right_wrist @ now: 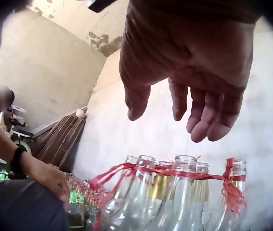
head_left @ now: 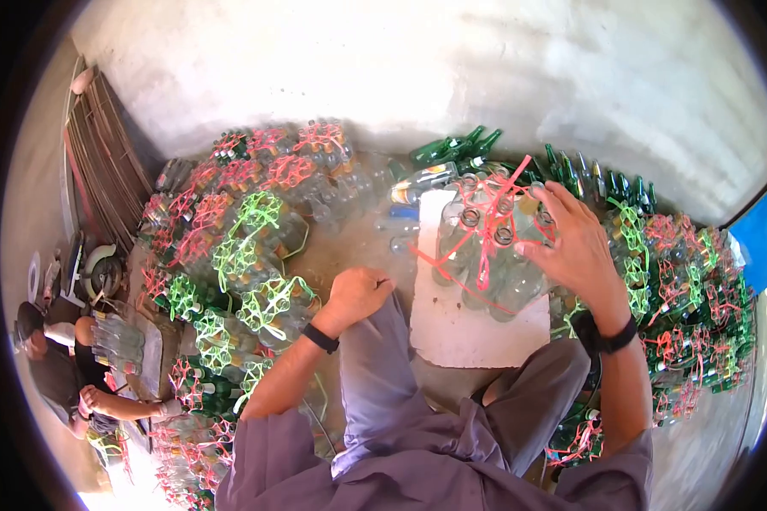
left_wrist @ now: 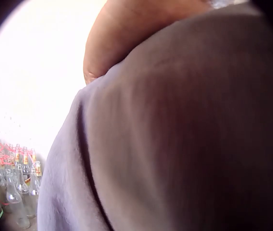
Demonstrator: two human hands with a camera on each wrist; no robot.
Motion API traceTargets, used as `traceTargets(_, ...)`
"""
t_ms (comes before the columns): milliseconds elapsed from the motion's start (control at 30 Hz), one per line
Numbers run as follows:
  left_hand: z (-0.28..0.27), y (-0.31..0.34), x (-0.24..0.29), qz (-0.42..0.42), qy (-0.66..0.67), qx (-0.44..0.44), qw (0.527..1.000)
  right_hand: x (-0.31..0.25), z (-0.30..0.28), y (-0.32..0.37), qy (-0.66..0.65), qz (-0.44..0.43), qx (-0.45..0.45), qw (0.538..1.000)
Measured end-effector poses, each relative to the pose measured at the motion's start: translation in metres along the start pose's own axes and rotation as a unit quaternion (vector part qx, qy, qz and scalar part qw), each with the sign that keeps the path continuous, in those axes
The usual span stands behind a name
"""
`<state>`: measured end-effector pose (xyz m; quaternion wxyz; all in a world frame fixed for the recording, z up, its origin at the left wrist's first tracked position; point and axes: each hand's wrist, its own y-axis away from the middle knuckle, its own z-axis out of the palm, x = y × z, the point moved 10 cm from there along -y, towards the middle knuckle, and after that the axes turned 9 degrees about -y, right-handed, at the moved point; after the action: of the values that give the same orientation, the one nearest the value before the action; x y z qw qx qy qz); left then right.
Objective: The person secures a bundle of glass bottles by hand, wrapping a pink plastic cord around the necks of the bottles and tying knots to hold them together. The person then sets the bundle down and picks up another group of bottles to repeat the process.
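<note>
A bundle of clear glass bottles point(head_left: 496, 247), necks bound with red plastic twine point(head_left: 486, 223), stands on a pale board point(head_left: 477, 336) in front of the person. The right hand point(head_left: 576, 249) is over the bundle's right side, its fingers spread and bent downward. In the right wrist view that hand point(right_wrist: 189, 67) hangs above the bottle necks point(right_wrist: 184, 166) with a gap between, holding nothing. The left hand point(head_left: 358, 294) rests on the left knee point(head_left: 371, 328); in the left wrist view part of it point(left_wrist: 127, 36) lies on the trouser cloth point(left_wrist: 175, 125), fingertips hidden.
Bundles tied with red twine point(head_left: 204, 221) and green twine point(head_left: 260, 213) crowd the left; more bundles point(head_left: 682, 298) stand right. Loose green bottles point(head_left: 460, 149) lie by the wall. Another person point(head_left: 55, 366) sits at far left near clear bottles point(head_left: 118, 341).
</note>
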<state>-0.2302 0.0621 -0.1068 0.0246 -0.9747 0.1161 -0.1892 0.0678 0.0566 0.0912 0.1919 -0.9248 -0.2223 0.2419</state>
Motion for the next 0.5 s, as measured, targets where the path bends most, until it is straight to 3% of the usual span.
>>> traceTargets(133,0.001,0.002,0.0,0.015,-0.007,-0.002,1.0,0.018,0.041,-0.025,0.039,0.014,-0.115,0.992)
traceTargets(167,-0.002,0.003,0.003,0.024,0.001,0.006,1.0,0.016,0.046,-0.029,-0.027,0.061,-0.178,0.982)
traceTargets(267,0.0,0.004,0.001,0.009,-0.008,-0.011,1.0,0.002,0.056,-0.033,-0.084,0.05,-0.217,0.971)
traceTargets(300,0.002,0.003,0.001,0.001,-0.008,-0.026,1.0,-0.003,0.059,-0.035,-0.095,0.033,-0.223,0.97)
traceTargets(367,0.003,0.003,-0.002,0.002,0.002,-0.018,1.0,0.021,0.06,-0.037,-0.059,0.129,-0.19,0.971)
traceTargets(500,0.004,0.001,0.002,0.019,0.017,-0.023,0.999,0.041,0.072,-0.046,-0.096,0.142,-0.192,0.966)
